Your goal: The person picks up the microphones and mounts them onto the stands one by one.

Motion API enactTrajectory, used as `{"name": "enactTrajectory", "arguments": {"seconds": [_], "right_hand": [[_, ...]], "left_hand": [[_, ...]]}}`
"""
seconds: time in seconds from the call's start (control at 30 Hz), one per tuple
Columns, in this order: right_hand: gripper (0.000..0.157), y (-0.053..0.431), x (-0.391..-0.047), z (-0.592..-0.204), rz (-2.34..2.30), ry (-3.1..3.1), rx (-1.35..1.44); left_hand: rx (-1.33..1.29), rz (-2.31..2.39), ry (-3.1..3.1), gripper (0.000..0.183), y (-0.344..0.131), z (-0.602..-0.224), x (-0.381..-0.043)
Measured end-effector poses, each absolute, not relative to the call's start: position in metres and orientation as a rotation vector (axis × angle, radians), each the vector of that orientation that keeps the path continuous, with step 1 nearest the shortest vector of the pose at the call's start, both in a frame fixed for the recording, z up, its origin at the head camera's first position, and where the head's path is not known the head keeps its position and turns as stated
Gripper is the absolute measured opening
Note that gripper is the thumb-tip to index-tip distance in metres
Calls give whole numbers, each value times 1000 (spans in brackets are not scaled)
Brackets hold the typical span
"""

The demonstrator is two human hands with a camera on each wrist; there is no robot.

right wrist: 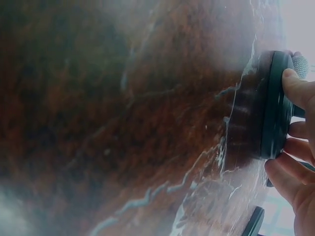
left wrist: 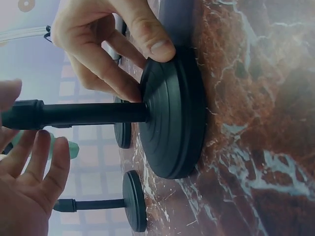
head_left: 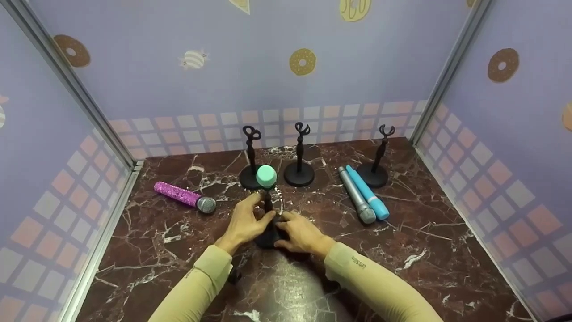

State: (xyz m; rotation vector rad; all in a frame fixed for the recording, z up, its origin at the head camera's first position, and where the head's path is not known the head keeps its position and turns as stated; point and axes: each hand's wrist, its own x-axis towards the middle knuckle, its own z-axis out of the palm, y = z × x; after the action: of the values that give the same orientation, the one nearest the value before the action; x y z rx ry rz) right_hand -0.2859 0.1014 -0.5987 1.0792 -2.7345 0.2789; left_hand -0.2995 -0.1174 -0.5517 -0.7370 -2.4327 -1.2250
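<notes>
A black microphone stand (head_left: 264, 242) stands upright on the table in front of me. My left hand (head_left: 245, 222) holds its pole (left wrist: 98, 114), thumb on one side and fingers on the other. My right hand (head_left: 304, 233) grips the round base (left wrist: 179, 123) at its edge, the thumb on the rim in the right wrist view. At the top of this stand in the head view is a mint-green rounded end (head_left: 266, 176); the rest of that piece is mostly hidden.
Three more black stands, left (head_left: 251, 154), middle (head_left: 300, 173) and right (head_left: 373, 175), stand along the back. A glittery pink microphone (head_left: 178, 193) lies at left. Silver (head_left: 355, 192) and blue (head_left: 367, 193) microphones lie side by side at right. Patterned walls (head_left: 250, 80) enclose the marble-look table.
</notes>
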Motion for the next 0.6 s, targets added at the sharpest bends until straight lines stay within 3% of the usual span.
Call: {"name": "enactTrajectory", "arguments": {"seconds": [0.23,0.6], "right_hand": [[55,100,-286,-598,238,-2735,1080],[55,102,-285,-596,246,-2733,1091]], "left_hand": [[-788,-1224,-2441,21,-121,-552,-299],[-794,-1264,-2434,25,-118,-554,-307]]}}
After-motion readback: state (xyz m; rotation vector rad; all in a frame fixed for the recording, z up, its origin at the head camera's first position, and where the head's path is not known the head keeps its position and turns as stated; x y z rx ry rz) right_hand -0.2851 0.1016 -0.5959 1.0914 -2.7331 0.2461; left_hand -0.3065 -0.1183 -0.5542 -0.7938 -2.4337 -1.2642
